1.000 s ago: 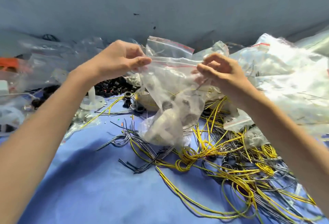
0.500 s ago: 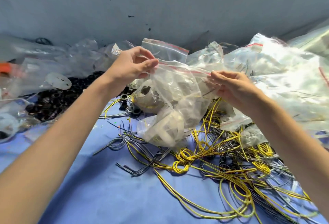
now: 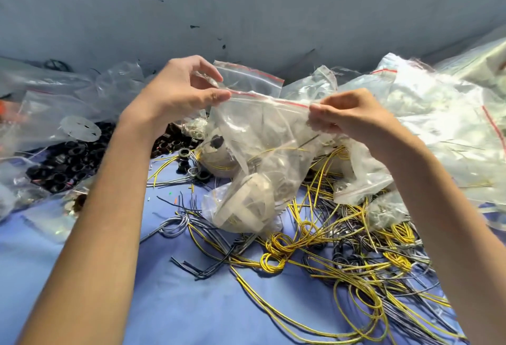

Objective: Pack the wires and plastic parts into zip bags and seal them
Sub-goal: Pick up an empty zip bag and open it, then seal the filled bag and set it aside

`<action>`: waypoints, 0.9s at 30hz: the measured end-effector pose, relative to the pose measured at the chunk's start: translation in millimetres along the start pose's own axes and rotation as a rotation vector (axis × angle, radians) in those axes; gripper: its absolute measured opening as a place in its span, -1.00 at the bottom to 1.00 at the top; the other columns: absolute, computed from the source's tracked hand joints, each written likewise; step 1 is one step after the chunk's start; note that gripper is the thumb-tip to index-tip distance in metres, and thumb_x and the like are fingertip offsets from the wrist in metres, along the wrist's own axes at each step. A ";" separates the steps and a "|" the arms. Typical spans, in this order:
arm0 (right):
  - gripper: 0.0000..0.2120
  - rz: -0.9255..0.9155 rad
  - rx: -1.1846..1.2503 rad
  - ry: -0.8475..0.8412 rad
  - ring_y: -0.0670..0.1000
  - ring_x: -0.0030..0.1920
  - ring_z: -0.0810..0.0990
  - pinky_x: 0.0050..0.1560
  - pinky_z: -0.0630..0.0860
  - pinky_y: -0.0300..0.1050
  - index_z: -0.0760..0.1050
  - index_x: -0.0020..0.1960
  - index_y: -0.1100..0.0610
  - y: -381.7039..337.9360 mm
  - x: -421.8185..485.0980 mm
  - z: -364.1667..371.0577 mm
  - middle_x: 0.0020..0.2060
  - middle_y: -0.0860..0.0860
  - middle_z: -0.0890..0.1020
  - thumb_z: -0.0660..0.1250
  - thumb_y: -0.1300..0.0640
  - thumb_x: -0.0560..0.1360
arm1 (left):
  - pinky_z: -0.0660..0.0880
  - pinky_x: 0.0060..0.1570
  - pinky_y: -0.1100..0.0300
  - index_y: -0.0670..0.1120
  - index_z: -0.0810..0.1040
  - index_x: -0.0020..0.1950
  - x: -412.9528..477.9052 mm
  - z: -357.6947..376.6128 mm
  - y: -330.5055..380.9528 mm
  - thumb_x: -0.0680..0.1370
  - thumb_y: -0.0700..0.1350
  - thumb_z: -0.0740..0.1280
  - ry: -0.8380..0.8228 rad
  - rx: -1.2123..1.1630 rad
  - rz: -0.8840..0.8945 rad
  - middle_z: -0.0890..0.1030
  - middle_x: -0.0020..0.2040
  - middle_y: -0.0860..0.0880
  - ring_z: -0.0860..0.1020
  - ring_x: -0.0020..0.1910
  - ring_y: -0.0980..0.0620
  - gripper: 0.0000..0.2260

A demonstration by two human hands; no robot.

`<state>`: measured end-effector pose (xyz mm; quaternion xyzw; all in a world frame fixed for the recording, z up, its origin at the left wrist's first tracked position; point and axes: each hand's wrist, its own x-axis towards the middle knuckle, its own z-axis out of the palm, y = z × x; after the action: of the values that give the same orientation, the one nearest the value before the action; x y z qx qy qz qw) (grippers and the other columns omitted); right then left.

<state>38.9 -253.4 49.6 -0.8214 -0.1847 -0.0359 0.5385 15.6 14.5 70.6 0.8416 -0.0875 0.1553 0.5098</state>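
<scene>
Because the bag has to be shut along its top, I hold it up by its two top corners, so the red zip line runs straight between my grips. The left grip pinches the left end of that line with thumb and first finger. The right grip pinches the right end, with its fingers curled in tight. Both arms reach forward from the bottom corners of my view, with wrists raised and the right one a bit lower.

The bag hangs down under the line. Its full end sags low over the desk, because white plastic parts and a few yellow wires sit inside it. I cannot tell if the zip is pressed closed yet.

Under the bag, loose wires lie in a tangle. Black rings lie in a heap to the left, and more bags pile up on the right.
</scene>
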 end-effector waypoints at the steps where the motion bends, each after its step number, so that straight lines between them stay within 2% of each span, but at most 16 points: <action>1: -0.83 -0.018 -0.032 -0.015 -0.24 -0.41 0.58 -0.31 0.51 -0.43 0.59 -0.23 0.16 -2.1 0.6 -0.2 -0.45 -0.12 0.65 0.34 0.17 0.53 | 0.51 -0.21 0.27 0.01 0.55 -0.10 -0.8 -1.8 -1.1 0.38 -0.13 0.51 -0.021 0.007 -0.021 0.67 -0.27 0.03 0.59 -0.34 0.21 -0.81; 3: -0.84 -0.019 -0.104 -0.086 -0.23 -0.39 0.58 -0.25 0.49 -0.40 0.61 -0.24 0.15 -5.2 1.8 -5.4 -0.42 -0.10 0.67 0.38 0.15 0.50 | 0.48 -0.29 0.38 0.00 0.55 -0.09 -3.3 -2.5 -3.6 0.37 -0.14 0.51 -0.046 0.024 -0.029 0.66 -0.34 0.07 0.58 -0.37 0.23 -0.80; 6: -0.91 0.009 -0.200 -0.143 -0.06 -0.21 0.63 0.00 0.53 -0.10 0.65 -0.21 0.12 -4.2 0.1 -17.3 -0.25 0.03 0.72 0.42 0.15 0.46 | 0.47 -0.25 0.34 0.02 0.55 -0.11 -8.5 1.2 -5.8 0.38 -0.16 0.50 -0.047 0.060 -0.011 0.66 -0.36 0.12 0.56 -0.37 0.26 -0.81; 8: -0.89 -0.004 -0.230 -0.089 -0.06 -0.21 0.61 -0.15 0.49 -0.18 0.64 -0.26 0.06 -0.8 -2.4 -19.3 -0.25 0.00 0.71 0.44 0.16 0.45 | 0.46 -0.19 0.26 0.05 0.54 -0.12 -11.9 3.7 -4.9 0.39 -0.17 0.49 -0.049 0.091 -0.001 0.66 -0.33 0.15 0.57 -0.34 0.27 -0.81; 12: -0.79 -0.040 -0.278 0.082 -0.28 -0.46 0.54 -0.40 0.38 -0.45 0.58 -0.33 0.04 7.5 0.1 -10.7 -0.45 -0.15 0.65 0.44 0.25 0.43 | 0.47 -0.20 0.20 0.06 0.50 -0.19 -16.2 8.4 2.1 0.41 -0.20 0.49 0.017 0.168 0.030 0.64 -0.31 0.08 0.54 -0.34 0.19 -0.79; 14: -0.77 -0.022 -0.302 0.101 -0.25 -0.44 0.54 -0.35 0.43 -0.34 0.55 -0.35 0.05 7.6 4.1 -9.2 -0.47 -0.16 0.64 0.43 0.26 0.44 | 0.46 -0.23 0.22 0.04 0.48 -0.22 -17.8 10.4 5.8 0.43 -0.22 0.47 0.039 0.228 0.043 0.62 -0.31 0.08 0.52 -0.36 0.17 -0.77; 16: -0.80 -0.009 -0.347 0.058 -0.14 -0.35 0.56 -0.26 0.43 -0.18 0.57 -0.35 0.06 2.9 7.1 -9.7 -0.41 -0.12 0.67 0.44 0.21 0.44 | 0.47 -0.19 0.23 0.03 0.47 -0.24 -19.5 10.2 8.6 0.43 -0.25 0.46 0.053 0.266 0.052 0.62 -0.28 0.07 0.54 -0.31 0.13 -0.76; 18: -0.89 -0.027 -0.441 -0.027 -0.06 -0.29 0.53 -0.23 0.40 -0.14 0.63 -0.28 0.03 -4.7 8.5 -11.9 -0.34 -0.08 0.68 0.45 0.12 0.42 | 0.49 -0.09 0.20 0.03 0.48 -0.23 -21.4 7.8 9.6 0.43 -0.27 0.46 0.050 0.282 0.057 0.63 -0.25 0.05 0.57 -0.24 0.08 -0.76; 20: -0.96 -0.070 -0.509 -0.121 -0.07 -0.27 0.52 -0.21 0.41 -0.12 0.65 -0.22 -0.01 -12.0 7.3 -13.4 -0.30 -0.07 0.68 0.45 0.09 0.42 | 0.51 -0.06 0.22 0.05 0.51 -0.18 -23.0 5.0 10.9 0.42 -0.25 0.48 0.023 0.273 0.057 0.64 -0.22 0.04 0.60 -0.21 0.12 -0.77; 22: -0.93 -0.103 -0.501 -0.199 -0.11 -0.26 0.54 -0.15 0.43 -0.09 0.64 -0.20 0.01 -17.7 5.6 -12.1 -0.30 -0.03 0.69 0.44 0.15 0.44 | 0.53 -0.08 0.28 0.06 0.54 -0.12 -25.1 3.5 11.7 0.41 -0.20 0.49 -0.035 0.221 0.035 0.65 -0.20 0.06 0.61 -0.20 0.17 -0.80; 25: -0.82 -0.142 -0.500 -0.196 -0.21 -0.32 0.58 -0.11 0.48 -0.20 0.61 -0.26 0.02 -20.5 5.5 -9.5 -0.33 -0.02 0.69 0.43 0.26 0.44 | 0.48 -0.07 0.38 0.07 0.60 -0.10 -25.1 9.2 11.4 0.42 -0.10 0.48 -0.128 0.237 0.003 0.67 -0.15 0.10 0.61 -0.20 0.25 -0.88; 27: -0.82 -0.184 -0.562 -0.147 -0.31 -0.39 0.55 -0.24 0.43 -0.43 0.61 -0.27 0.00 -21.2 6.6 -8.2 -0.36 -0.10 0.67 0.44 0.26 0.43 | 0.43 -0.15 0.46 0.06 0.62 -0.15 -24.4 16.8 12.0 0.43 -0.08 0.47 -0.165 0.289 0.004 0.68 -0.18 0.09 0.56 -0.28 0.32 -0.94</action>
<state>39.0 -251.6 73.2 -0.9183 -0.2799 -0.0747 0.2697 -8.0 -6.1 64.8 0.9159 -0.1077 0.0975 0.3741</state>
